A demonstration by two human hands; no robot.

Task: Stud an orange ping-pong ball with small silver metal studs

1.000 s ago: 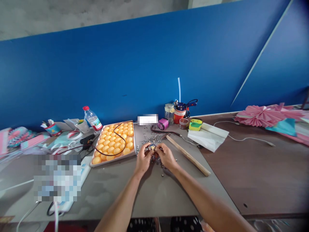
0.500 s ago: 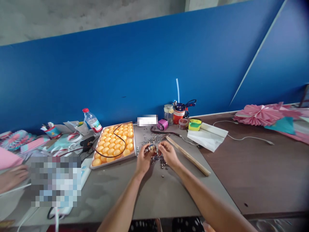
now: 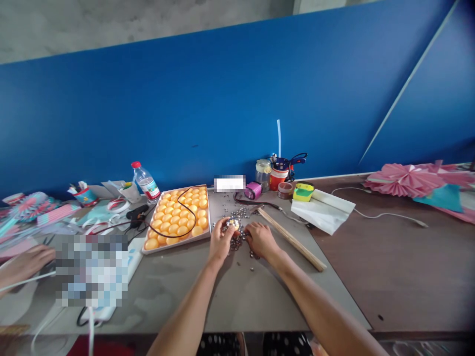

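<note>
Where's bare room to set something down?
Widest: brown tabletop, in front of the white cable. Also grey surface between left forearm and right forearm, or between left forearm and orange-patterned tray. Crowded: small shiny pieces around left hand and right hand; red cup and jar along the blue partition; white cord and co-worker's hand, far left.

Orange balls (image 3: 183, 230) in that tray (image 3: 178, 244) have a seriously slick, glossy skin. Right of the tray, shiny little bits (image 3: 236, 243), probably metal but tiny from over here. Further right, a rough matt wooden stick (image 3: 293, 241). Left of the tray, a clear plastic bottle (image 3: 146, 184); behind the tray, a smooth, faintly glossy blue panel (image 3: 208, 109).
</note>
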